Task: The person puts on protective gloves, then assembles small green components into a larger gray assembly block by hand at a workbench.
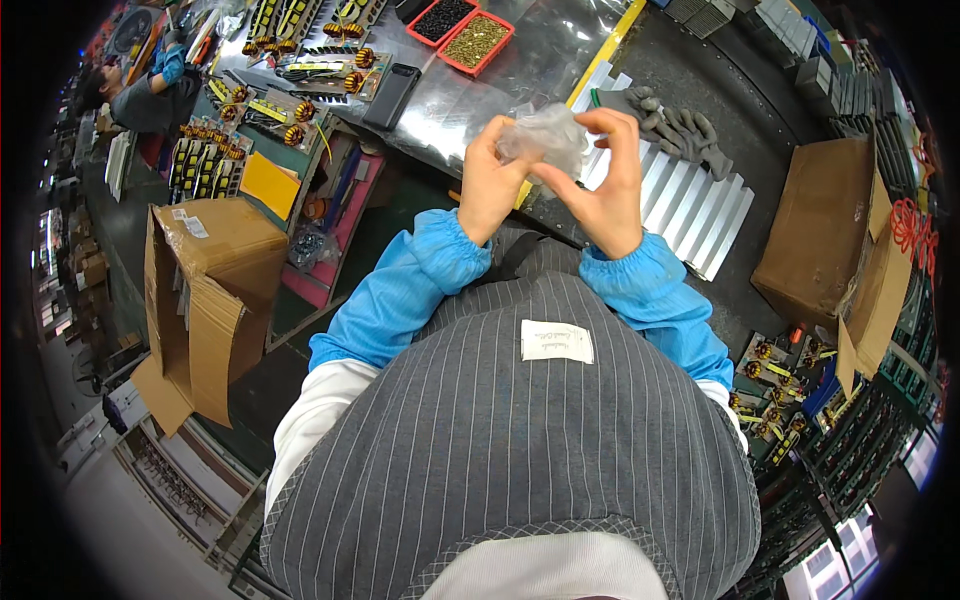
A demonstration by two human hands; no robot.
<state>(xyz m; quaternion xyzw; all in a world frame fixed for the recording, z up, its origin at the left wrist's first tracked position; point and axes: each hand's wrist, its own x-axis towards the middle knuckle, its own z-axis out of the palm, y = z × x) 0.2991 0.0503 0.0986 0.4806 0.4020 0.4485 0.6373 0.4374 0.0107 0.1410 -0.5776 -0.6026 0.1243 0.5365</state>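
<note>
A crumpled, translucent plastic bag (552, 137) is held up in front of me, above the edge of the workbench. My left hand (490, 190) pinches its left side between thumb and fingers. On the other side, my right hand (615, 195) grips it with curled fingers, its thumb reaching toward the left hand. Whether anything is inside the bag cannot be made out. Just beyond and right of my hands lie grey work gloves (675, 130) and a row of silvery metal strips (690, 205).
Red trays of small fasteners (476, 43) and a black phone-like slab (392, 97) sit on the metal bench. Circuit boards with copper coils (330, 75) fill its left part. Open cardboard boxes stand left (225, 250) and right (815, 220). A co-worker (150, 100) is at far left.
</note>
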